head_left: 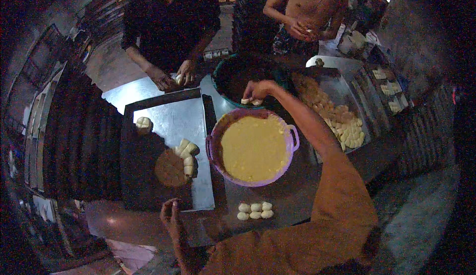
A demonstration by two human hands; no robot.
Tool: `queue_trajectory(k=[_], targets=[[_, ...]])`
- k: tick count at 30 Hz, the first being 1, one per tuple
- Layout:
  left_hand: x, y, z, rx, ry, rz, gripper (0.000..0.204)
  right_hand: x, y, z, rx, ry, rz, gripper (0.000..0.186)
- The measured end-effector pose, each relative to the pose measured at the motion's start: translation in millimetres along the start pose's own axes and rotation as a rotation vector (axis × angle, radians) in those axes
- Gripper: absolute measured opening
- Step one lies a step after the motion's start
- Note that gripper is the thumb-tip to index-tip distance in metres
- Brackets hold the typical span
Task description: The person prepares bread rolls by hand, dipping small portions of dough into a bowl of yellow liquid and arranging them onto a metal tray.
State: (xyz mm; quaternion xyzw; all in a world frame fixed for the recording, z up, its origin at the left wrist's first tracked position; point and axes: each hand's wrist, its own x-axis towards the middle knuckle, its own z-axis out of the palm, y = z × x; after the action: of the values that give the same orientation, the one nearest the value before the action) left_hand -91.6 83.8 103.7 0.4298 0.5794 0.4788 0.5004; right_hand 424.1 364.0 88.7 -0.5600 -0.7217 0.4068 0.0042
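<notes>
My right hand [257,91] reaches far forward and pinches a small pale dough piece [245,101] at the near rim of a dark teal bowl [220,74]. Just below it stands a purple basin [214,148] filled with a yellow mixture [253,148]. My left hand [171,216] hovers low by the near edge of a metal baking tray [171,119], fingers loosely apart and holding nothing. On that tray lie a curved row of dough pieces [187,153], a round brown piece [169,168] and a single dough ball [144,123]. Several small dough balls [255,210] sit on the table near me.
Another tray [342,84] at the right holds many pale dough pieces [344,126]. Across the table, a person in a dark shirt works dough with both hands [174,77], and a shirtless person [305,27] handles something small. Stacked dark trays [82,136] stand at the left.
</notes>
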Motion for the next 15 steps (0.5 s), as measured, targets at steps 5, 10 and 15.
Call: queue_trajectory(k=[5, 10, 15], targets=[[-2, -1, -7, 0.051, 0.058, -0.009, 0.013, -53, -54, 9, 0.184, 0.144, -0.141, 0.029], [-13, 42, 69, -0.365, -0.364, -0.201, 0.032, -129, -160, 81, 0.913, 0.132, -0.239, 0.042], [-23, 33, 113, -0.458, -0.664, -0.257, 0.035, -193, -236, 170, 1.251, 0.068, -0.334, 0.066]])
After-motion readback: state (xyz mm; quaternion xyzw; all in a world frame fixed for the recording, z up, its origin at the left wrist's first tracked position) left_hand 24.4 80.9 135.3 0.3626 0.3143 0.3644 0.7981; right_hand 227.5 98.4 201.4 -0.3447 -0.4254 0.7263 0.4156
